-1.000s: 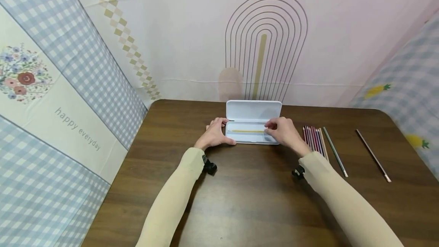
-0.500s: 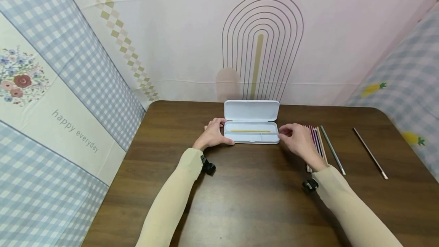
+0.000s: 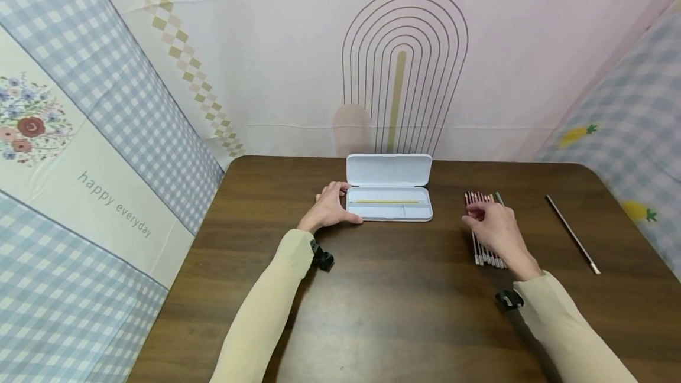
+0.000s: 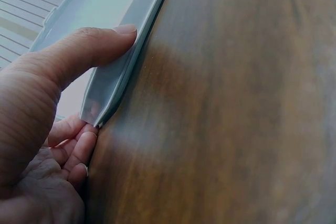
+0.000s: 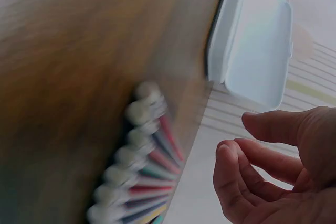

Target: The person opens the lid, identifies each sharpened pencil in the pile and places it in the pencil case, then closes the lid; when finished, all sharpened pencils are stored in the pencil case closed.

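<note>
A white pencil case (image 3: 390, 210) lies on the table with its lid (image 3: 389, 169) raised and a yellow pencil (image 3: 387, 201) inside. My left hand (image 3: 328, 208) grips the case's left end, thumb at the front side and fingers round the corner, as the left wrist view shows. Over a row of several pencils (image 3: 481, 256) hovers my right hand (image 3: 496, 227), partly covering them. In the right wrist view its thumb and fingers are apart and hold nothing, beside the blurred eraser ends of the pencils (image 5: 126, 156).
One dark pencil (image 3: 573, 234) lies apart at the right of the brown table (image 3: 372, 312). A green pencil (image 3: 500, 199) shows just its tip behind the right hand. A patterned cloth (image 3: 276, 75) hangs behind the table.
My right hand has left the case and moved right, over the row of pencils. The yellow pencil lies in the case. The left hand stays on the case's left end.
</note>
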`<action>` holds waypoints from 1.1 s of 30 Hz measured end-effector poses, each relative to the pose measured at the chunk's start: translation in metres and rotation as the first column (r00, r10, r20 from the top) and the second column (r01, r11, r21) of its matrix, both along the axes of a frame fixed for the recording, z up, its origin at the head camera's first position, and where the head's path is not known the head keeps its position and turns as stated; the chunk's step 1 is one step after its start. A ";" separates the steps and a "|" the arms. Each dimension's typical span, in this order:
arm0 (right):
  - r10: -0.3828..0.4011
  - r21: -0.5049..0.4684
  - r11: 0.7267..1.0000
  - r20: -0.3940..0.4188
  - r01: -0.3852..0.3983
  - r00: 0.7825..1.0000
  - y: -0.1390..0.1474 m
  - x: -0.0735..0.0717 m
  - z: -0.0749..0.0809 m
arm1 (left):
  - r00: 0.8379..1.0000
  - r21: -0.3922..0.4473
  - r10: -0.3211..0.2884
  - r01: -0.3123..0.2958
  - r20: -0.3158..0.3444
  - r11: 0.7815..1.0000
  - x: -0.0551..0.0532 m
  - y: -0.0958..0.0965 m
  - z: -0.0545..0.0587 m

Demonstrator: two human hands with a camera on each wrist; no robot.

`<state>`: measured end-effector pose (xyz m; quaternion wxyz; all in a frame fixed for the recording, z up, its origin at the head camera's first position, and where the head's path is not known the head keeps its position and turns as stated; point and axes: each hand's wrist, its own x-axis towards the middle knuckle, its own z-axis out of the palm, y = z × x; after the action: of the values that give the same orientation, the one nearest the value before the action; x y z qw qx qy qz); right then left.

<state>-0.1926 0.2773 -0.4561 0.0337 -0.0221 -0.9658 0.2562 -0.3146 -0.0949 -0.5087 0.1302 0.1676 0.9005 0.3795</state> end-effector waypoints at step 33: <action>-0.155 0.063 0.987 0.168 0.146 0.974 0.048 0.026 -0.012 | 1.000 0.009 0.003 -0.003 0.004 1.000 0.000 0.000 0.000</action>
<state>-0.1669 0.3257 -0.4682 -0.0300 -0.1166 -0.9667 0.2256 -0.3147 -0.0949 -0.5085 0.1308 0.1660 0.8987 0.3842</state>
